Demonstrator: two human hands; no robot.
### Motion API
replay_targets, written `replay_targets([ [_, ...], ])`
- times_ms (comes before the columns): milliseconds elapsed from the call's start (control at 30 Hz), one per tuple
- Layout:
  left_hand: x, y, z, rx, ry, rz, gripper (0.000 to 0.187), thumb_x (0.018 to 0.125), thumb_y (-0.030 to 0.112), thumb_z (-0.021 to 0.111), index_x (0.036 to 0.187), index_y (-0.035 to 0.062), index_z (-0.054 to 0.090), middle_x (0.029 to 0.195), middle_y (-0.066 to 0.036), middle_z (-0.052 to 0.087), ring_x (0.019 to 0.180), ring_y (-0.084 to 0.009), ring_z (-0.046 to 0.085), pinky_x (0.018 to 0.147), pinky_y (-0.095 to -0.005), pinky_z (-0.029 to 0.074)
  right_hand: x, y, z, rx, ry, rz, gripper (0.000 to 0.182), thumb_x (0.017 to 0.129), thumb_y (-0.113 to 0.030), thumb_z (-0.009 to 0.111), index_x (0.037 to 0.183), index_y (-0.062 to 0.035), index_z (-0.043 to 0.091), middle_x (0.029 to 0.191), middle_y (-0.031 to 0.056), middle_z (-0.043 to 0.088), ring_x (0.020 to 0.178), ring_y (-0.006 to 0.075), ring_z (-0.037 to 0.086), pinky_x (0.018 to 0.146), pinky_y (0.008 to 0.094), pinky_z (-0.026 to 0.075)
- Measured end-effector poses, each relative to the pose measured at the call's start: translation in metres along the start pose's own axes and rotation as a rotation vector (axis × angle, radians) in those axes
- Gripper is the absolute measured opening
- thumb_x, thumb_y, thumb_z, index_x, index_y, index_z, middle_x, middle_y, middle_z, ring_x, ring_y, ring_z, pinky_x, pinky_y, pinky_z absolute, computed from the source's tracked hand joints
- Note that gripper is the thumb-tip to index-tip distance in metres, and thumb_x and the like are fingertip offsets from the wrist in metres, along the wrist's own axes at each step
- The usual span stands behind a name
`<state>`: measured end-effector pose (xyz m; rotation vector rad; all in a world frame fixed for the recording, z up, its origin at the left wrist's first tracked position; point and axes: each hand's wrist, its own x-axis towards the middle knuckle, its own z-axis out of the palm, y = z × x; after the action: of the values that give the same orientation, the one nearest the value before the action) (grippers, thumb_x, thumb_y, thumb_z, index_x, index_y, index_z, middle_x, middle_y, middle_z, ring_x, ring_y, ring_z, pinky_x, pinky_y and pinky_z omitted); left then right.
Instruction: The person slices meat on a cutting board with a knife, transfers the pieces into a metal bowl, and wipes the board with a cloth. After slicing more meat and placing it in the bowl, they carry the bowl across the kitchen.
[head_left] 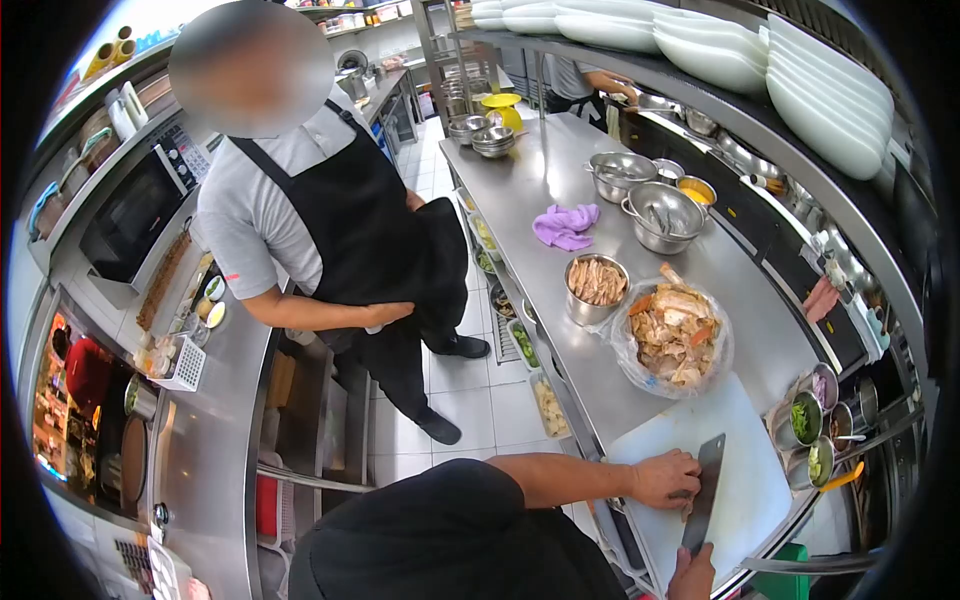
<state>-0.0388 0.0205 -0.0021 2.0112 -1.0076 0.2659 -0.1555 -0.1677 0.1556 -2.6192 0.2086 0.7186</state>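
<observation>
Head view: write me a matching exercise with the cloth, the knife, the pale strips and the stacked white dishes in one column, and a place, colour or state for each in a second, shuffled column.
Things:
1. cloth
2. knife
3. pale strips
4. stacked white dishes

Place, colour or state:
A. on the raised shelf
B. purple
C. heaped in a round metal container
D. gripped by the handle in the right hand

Right pairs: 1-B; 2-D; 3-C; 4-A
</observation>
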Motion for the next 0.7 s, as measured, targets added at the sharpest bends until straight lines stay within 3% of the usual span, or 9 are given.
replay_targets([
  [33,0.0,0.001,0.0,-0.019,-0.004,0.007,0.024,0.079,0.024,0.073,0.099,0.0132,0.064,0.109,-0.012,0.056,0.104,-0.0327,0.054,0.09,-0.0458,0.043,0.003,-0.006,0.005,0.019,-0.007,0.049,0.05,0.102,-0.037,0.051,0.129,0.0052,0.049,0.114,0.0381,0.062,0.109,0.0554,0.058,0.091,0.0567,0.047],
  [100,-0.001,-0.002,0.003,0.006,0.007,0.022,0.024,0.079,0.025,0.074,0.098,0.0134,0.064,0.109,-0.012,0.056,0.104,-0.0336,0.055,0.089,-0.0463,0.043,0.052,0.045,0.068,0.07,0.315,-0.22,0.033,0.101,-0.021,0.054,0.119,0.0048,0.046,0.088,0.0344,0.066,0.087,0.0551,0.062,0.072,0.06,0.046],
  [167,0.001,-0.007,0.004,0.025,0.014,0.033,0.024,0.078,0.024,0.073,0.098,0.0136,0.064,0.109,-0.013,0.056,0.103,-0.0344,0.055,0.089,-0.0467,0.044,0.058,0.031,0.071,-0.02,0.353,-0.244,0.039,0.1,-0.021,0.056,0.126,0.0053,0.042,0.084,0.0311,0.067,0.082,0.053,0.064,0.069,0.06,0.046],
  [233,0.0,-0.006,0.004,0.029,0.004,0.039,0.025,0.078,0.024,0.073,0.098,0.0136,0.064,0.109,-0.014,0.056,0.103,-0.0352,0.055,0.089,-0.0469,0.044,0.056,0.009,0.063,-0.049,0.35,-0.173,0.031,0.102,-0.021,0.053,0.12,0.0022,0.044,0.085,0.0346,0.065,0.085,0.0551,0.062,0.071,0.0614,0.045],
  [467,-0.011,-0.009,-0.007,0.04,0.011,0.122,0.032,0.068,0.015,0.073,0.099,0.0132,0.062,0.109,-0.012,0.06,0.111,-0.0337,0.057,0.093,-0.047,0.046,0.076,0.017,0.074,-0.056,0.396,-0.143,0.034,0.102,-0.032,0.051,0.12,-0.0025,0.046,0.087,0.0319,0.067,0.083,0.052,0.064,0.072,0.0618,0.047],
  [500,-0.012,-0.013,-0.01,-0.023,-0.107,0.026,0.035,0.066,0.011,0.073,0.1,0.0113,0.062,0.109,-0.014,0.061,0.113,-0.0355,0.056,0.098,-0.0478,0.045,0.075,0.017,0.075,-0.036,0.381,-0.104,0.036,0.102,-0.033,0.05,0.121,-0.0025,0.046,0.087,0.0317,0.067,0.083,0.0521,0.064,0.072,0.0616,0.048],
  [600,-0.032,-0.031,0.003,0.016,0.144,0.088,0.044,0.069,0.007,0.071,0.112,0.0077,0.06,0.118,-0.018,0.06,0.115,-0.04,0.054,0.103,-0.0485,0.043,0.077,0.03,0.076,0.113,0.444,-0.187,0.039,0.102,-0.038,0.052,0.115,-0.0016,0.051,0.087,0.0291,0.067,0.082,0.0517,0.064,0.072,0.0592,0.048],
  [700,-0.023,-0.014,-0.013,0.074,0.085,-0.051,0.037,0.077,0.011,0.069,0.113,0.0071,0.06,0.119,-0.018,0.061,0.117,-0.038,0.056,0.104,-0.0464,0.042,0.045,0.023,0.06,0.29,0.541,-0.195,0.033,0.102,-0.032,0.055,0.114,-0.0016,0.051,0.082,0.025,0.067,0.08,0.0495,0.064,0.068,0.0558,0.047],
])
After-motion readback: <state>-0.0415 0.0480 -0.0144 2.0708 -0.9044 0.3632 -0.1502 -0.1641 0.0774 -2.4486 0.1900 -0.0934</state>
